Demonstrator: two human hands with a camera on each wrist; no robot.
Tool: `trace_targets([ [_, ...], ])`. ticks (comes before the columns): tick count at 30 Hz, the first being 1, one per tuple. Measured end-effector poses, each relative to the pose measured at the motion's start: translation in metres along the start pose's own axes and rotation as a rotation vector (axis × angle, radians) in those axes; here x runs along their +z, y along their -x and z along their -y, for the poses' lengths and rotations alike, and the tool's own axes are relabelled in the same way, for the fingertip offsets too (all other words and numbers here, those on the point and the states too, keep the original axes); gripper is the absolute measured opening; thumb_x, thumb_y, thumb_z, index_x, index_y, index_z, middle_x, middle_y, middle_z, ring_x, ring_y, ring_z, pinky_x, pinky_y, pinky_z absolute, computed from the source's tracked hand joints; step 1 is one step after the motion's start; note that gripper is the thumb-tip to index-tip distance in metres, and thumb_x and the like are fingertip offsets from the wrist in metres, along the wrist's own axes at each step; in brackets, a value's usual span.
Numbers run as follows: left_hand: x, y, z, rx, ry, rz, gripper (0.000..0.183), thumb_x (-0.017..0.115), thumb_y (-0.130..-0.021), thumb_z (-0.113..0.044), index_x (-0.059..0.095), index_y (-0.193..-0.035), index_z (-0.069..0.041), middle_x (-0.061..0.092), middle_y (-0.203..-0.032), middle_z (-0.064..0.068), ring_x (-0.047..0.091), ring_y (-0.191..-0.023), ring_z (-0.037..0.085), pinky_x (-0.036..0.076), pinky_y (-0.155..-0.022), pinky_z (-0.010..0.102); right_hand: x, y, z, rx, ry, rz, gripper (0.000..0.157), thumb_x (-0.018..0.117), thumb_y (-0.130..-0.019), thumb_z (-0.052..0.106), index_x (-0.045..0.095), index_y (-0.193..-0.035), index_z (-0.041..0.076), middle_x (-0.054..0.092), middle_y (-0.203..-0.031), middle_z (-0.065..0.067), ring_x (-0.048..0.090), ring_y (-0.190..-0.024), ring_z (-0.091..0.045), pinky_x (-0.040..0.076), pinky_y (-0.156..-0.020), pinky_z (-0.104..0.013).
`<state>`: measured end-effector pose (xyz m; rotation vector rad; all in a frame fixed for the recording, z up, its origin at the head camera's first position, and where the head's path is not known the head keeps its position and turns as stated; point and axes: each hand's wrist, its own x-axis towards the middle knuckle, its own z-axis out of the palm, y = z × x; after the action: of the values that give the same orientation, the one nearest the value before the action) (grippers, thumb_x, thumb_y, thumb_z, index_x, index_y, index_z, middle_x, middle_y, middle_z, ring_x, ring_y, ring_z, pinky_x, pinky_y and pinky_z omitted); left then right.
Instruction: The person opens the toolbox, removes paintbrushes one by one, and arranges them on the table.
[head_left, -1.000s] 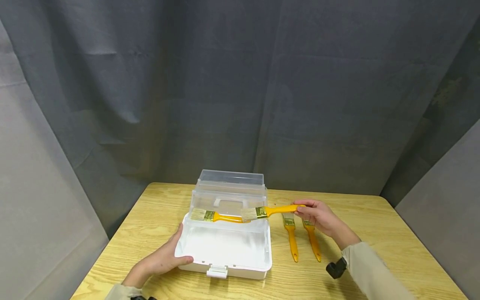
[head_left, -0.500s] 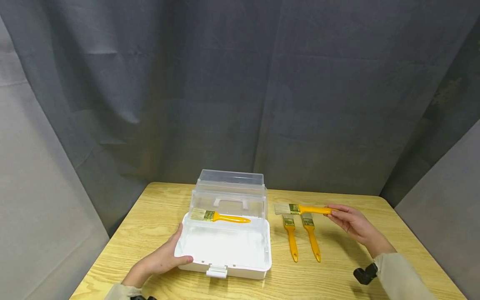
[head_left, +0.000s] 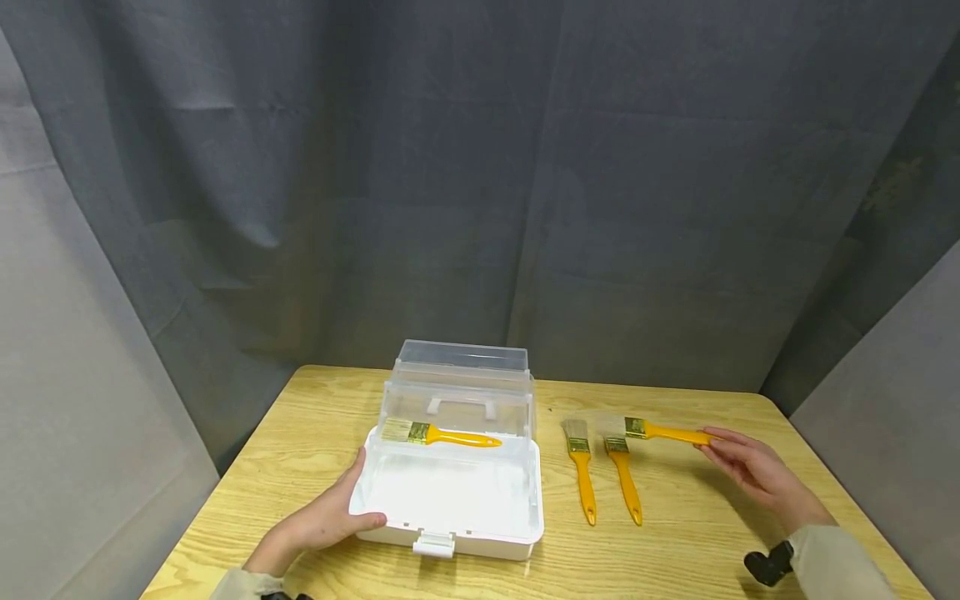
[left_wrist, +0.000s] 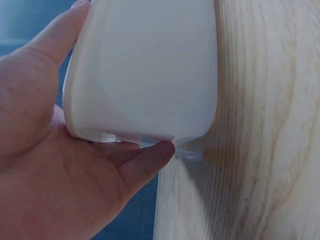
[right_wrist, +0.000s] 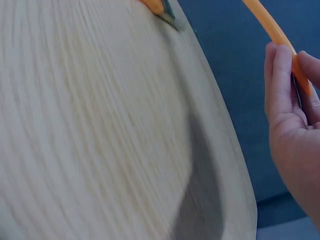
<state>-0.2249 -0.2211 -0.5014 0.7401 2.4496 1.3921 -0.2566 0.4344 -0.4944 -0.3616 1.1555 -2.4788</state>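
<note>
My right hand (head_left: 757,471) pinches the handle end of a yellow-handled paintbrush (head_left: 675,434); its bristles point left over the top of another brush. In the right wrist view the fingers and thumb close on the orange-looking handle (right_wrist: 272,25). Around the left side of a white plastic box (head_left: 450,492) my left hand (head_left: 322,517) is wrapped, thumb on the front rim. The left wrist view shows that hand gripping the box's end wall (left_wrist: 145,70). The clear lid (head_left: 461,375) stands raised at the back. One paintbrush (head_left: 457,437) lies across the rear of the box.
Two more paintbrushes lie on the wooden table (head_left: 697,550) right of the box: one paintbrush (head_left: 583,475) nearer it, another paintbrush (head_left: 626,483) partly under the held one in view. A white latch (head_left: 433,544) juts from the box front. Dark curtain (head_left: 600,208) hangs behind.
My right hand has carried its paintbrush from above the box's right rear rightward, past the brushes on the table. The left hand and the box have stayed in place.
</note>
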Motion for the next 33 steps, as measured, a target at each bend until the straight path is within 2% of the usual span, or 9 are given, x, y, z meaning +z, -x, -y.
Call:
trace_targets([
  [6, 0.000, -0.001, 0.002, 0.015, -0.004, -0.006, 0.112, 0.073, -0.084, -0.022, -0.017, -0.146, 0.004, -0.011, -0.153, 0.027, -0.003, -0.139, 0.041, 0.007, -0.106, 0.057, -0.013, 0.013, 0.005, -0.003, -0.009, -0.062, 0.047, 0.023, -0.101, -0.007, 0.068, -0.114, 0.002, 0.063, -0.113, -0.017, 0.061, -0.108, -0.025, 0.041, -0.095, -0.028],
  [14, 0.000, 0.000, 0.001, -0.003, -0.007, -0.003, 0.112, 0.072, -0.084, -0.024, -0.017, -0.145, 0.005, -0.012, -0.152, 0.028, -0.003, -0.138, 0.042, 0.007, -0.107, 0.058, -0.023, 0.025, 0.007, -0.018, -0.006, -0.219, 0.040, 0.033, -0.100, -0.005, 0.072, -0.105, 0.005, 0.065, -0.106, -0.014, 0.064, -0.101, -0.021, 0.042, -0.094, -0.026],
  [19, 0.000, 0.000, 0.001, -0.039, -0.018, -0.006, 0.112, 0.072, -0.085, -0.026, -0.018, -0.145, 0.005, -0.013, -0.152, 0.029, -0.004, -0.139, 0.041, 0.006, -0.108, 0.057, -0.025, 0.027, 0.007, -0.026, 0.042, -0.352, 0.035, 0.041, -0.098, -0.005, 0.074, -0.097, 0.009, 0.067, -0.099, -0.010, 0.066, -0.096, -0.020, 0.044, -0.092, -0.026],
  [25, 0.000, 0.000, 0.001, -0.056, -0.009, -0.001, 0.112, 0.072, -0.085, -0.027, -0.017, -0.145, 0.006, -0.013, -0.152, 0.028, -0.005, -0.139, 0.041, 0.006, -0.108, 0.057, -0.029, 0.029, 0.004, -0.046, 0.125, -0.460, 0.038, 0.044, -0.096, -0.009, 0.075, -0.088, 0.012, 0.069, -0.093, -0.004, 0.068, -0.088, -0.019, 0.048, -0.087, -0.027],
  [30, 0.001, 0.000, 0.001, -0.066, -0.010, -0.003, 0.112, 0.071, -0.085, -0.028, -0.017, -0.145, 0.006, -0.013, -0.152, 0.028, -0.004, -0.139, 0.041, 0.006, -0.108, 0.057, -0.028, 0.026, -0.002, -0.029, 0.324, -0.615, 0.031, 0.060, -0.088, -0.008, 0.075, -0.079, 0.018, 0.069, -0.085, 0.004, 0.069, -0.081, -0.014, 0.051, -0.080, -0.028],
  [33, 0.001, 0.001, 0.001, -0.073, -0.007, -0.002, 0.112, 0.071, -0.085, -0.028, -0.017, -0.145, 0.005, -0.013, -0.152, 0.028, -0.005, -0.139, 0.041, 0.006, -0.108, 0.057, -0.026, 0.024, -0.005, 0.004, 0.531, -0.685, 0.015, 0.068, -0.084, -0.001, 0.075, -0.083, 0.012, 0.068, -0.082, 0.004, 0.068, -0.076, -0.011, 0.053, -0.075, -0.027],
])
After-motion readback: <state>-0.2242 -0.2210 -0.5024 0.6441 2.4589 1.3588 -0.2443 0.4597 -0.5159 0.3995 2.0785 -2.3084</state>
